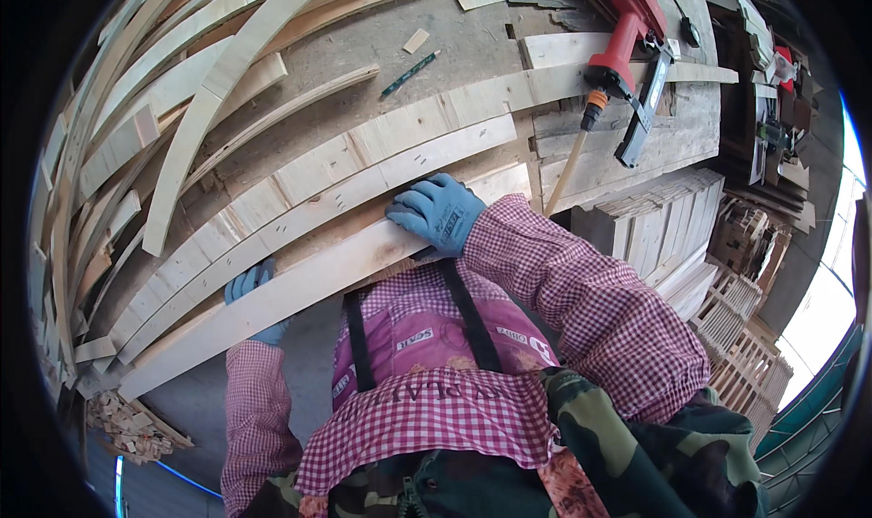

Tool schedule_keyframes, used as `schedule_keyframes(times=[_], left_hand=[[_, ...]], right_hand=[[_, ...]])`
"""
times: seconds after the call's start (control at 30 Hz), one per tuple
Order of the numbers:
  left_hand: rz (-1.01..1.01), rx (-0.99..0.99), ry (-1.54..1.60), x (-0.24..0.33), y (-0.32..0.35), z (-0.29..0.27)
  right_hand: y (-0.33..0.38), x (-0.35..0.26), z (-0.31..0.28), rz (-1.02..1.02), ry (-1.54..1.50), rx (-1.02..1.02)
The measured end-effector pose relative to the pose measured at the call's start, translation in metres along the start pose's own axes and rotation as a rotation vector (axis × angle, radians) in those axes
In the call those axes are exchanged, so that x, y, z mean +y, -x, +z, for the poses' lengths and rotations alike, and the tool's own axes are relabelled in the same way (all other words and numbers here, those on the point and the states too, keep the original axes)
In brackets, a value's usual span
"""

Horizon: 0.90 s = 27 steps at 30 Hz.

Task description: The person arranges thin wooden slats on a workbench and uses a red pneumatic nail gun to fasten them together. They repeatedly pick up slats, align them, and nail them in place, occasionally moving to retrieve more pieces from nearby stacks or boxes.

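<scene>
A long pale wooden board (309, 286) lies along the near edge of the workbench, close to my body. My gloved left hand (247, 283) is closed around it towards its left part; the board hides the middle of that hand. Further right, my gloved right hand (442, 213) rests over the same board, its fingers bent over the upper side. Just beyond lies a second wooden strip (445, 152) with rows of small dark marks. It runs beside a longer strip (363, 145) made of butted pieces.
A red nail gun (627, 32) with a hose (568, 168) lies at the far right of the bench. Several loose wooden strips (213, 91) are piled at the left. A dark green pencil (409, 74) lies mid-bench. Stacked boards (668, 223) stand on the right.
</scene>
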<state>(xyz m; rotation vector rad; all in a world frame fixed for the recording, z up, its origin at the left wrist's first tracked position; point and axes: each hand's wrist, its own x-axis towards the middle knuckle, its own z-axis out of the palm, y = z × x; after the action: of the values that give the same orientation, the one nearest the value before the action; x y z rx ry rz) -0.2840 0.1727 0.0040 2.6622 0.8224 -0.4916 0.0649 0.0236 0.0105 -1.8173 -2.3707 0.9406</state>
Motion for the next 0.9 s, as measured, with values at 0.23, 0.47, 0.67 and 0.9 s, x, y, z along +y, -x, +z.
schedule_keyframes(times=[0.23, 0.47, 0.67, 0.9], left_hand=[[-0.024, 0.033, -0.051, 0.004, 0.017, -0.008], [-0.402, 0.225, -0.014, 0.02, 0.053, -0.001], [-0.776, -0.373, 0.097, 0.001, 0.11, -0.021], [-0.45, -0.135, 0.258, 0.089, 0.036, -0.133]], right_hand=[[0.001, -0.002, 0.0, -0.023, 0.036, -0.009], [0.001, -0.002, 0.013, -0.065, 0.087, 0.033], [0.002, -0.002, 0.01, -0.026, 0.079, -0.019], [0.003, -0.002, 0.02, -0.016, 0.113, 0.02]])
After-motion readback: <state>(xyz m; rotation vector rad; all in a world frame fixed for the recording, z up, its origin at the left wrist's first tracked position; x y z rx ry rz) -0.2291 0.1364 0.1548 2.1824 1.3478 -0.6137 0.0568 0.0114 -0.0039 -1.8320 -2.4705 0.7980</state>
